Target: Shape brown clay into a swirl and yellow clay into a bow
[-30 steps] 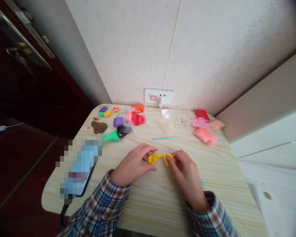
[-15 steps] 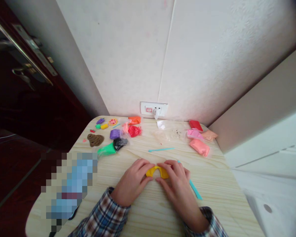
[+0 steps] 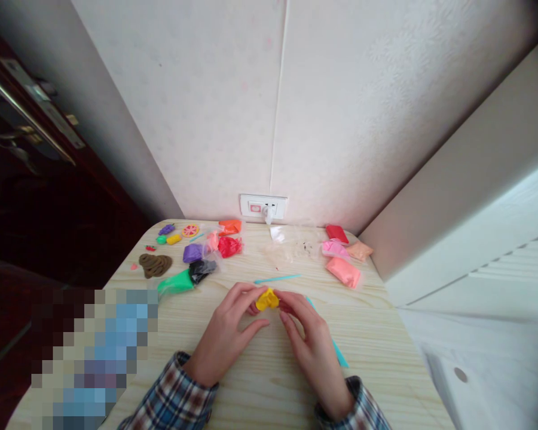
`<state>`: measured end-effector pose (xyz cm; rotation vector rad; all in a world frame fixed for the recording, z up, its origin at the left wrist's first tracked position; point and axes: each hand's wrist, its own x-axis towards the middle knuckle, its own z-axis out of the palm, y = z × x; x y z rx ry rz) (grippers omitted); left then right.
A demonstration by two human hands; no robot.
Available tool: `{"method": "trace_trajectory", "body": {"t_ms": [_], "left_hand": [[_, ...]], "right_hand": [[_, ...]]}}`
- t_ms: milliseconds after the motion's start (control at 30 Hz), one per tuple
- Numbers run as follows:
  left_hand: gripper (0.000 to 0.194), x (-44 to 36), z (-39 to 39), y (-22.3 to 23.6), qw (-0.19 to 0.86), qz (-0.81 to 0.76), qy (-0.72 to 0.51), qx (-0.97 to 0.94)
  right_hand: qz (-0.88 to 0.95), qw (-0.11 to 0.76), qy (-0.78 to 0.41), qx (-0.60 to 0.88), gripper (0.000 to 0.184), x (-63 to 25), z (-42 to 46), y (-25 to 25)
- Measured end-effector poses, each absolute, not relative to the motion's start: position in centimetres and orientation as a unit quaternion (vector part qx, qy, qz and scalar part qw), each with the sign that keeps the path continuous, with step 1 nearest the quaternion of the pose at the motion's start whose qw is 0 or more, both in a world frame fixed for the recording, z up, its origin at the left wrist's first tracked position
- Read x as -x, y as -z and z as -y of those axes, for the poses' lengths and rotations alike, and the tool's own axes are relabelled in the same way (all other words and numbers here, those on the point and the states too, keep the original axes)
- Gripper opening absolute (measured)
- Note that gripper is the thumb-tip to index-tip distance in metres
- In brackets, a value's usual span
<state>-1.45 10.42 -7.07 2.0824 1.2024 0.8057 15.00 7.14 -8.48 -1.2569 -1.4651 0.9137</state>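
Observation:
A lump of yellow modelling clay (image 3: 268, 299), folded and creased, is held between the fingers of both hands just above the table. My left hand (image 3: 226, 337) closes on its left side with the fingers, while the thumb stands away from it. From the right, the fingertips of my right hand (image 3: 311, 331) press against the clay, with the thumb bent below. Partly behind the right hand lies a flat turquoise tool (image 3: 339, 353). A thin turquoise modelling stick (image 3: 278, 279) rests on the table beyond the hands.
Clay packets lie left, including green (image 3: 176, 282), black (image 3: 201, 270), purple (image 3: 192, 252) and red (image 3: 230, 246). Near them are a coiled brown clay piece (image 3: 155, 265) and small fruit shapes. Salmon (image 3: 343, 272) and pink (image 3: 335, 248) packets sit right. A wall socket (image 3: 263, 208) is behind the table.
The yellow clay was stretched in an arch between the hands; now it is bunched into a compact lump. My hands have come closer together. The camera view has shifted.

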Motion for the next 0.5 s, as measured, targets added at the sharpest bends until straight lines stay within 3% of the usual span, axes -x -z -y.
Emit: {"method": "trace_trajectory", "body": {"t_ms": [100,200,300,400,500], "left_hand": [[0.050,0.9,-11.2,6.9,0.266,-0.500,-0.281,-0.775],[0.034,0.3,-12.2,7.0,0.235,-0.531,-0.247,-0.776],[0.024,0.0,-13.0,7.2,0.213,-0.520,-0.227,-0.795],[0.021,0.0,-13.4,7.3,0.180,-0.500,-0.240,-0.812],[0.023,0.3,-13.7,7.7,0.139,-0.497,-0.268,-0.813]], "right_hand": [[0.586,0.477,-0.457,0.469,0.040,-15.1,-7.4,8.2],[0.610,0.445,-0.441,0.485,0.039,-16.6,-8.3,7.5],[0.648,0.415,-0.262,0.583,0.025,-19.5,-10.1,6.7],[0.644,0.387,-0.055,0.657,0.027,-22.7,-12.4,7.0],[0.638,0.335,0.051,0.692,0.028,-24.8,-14.1,8.1]]}}
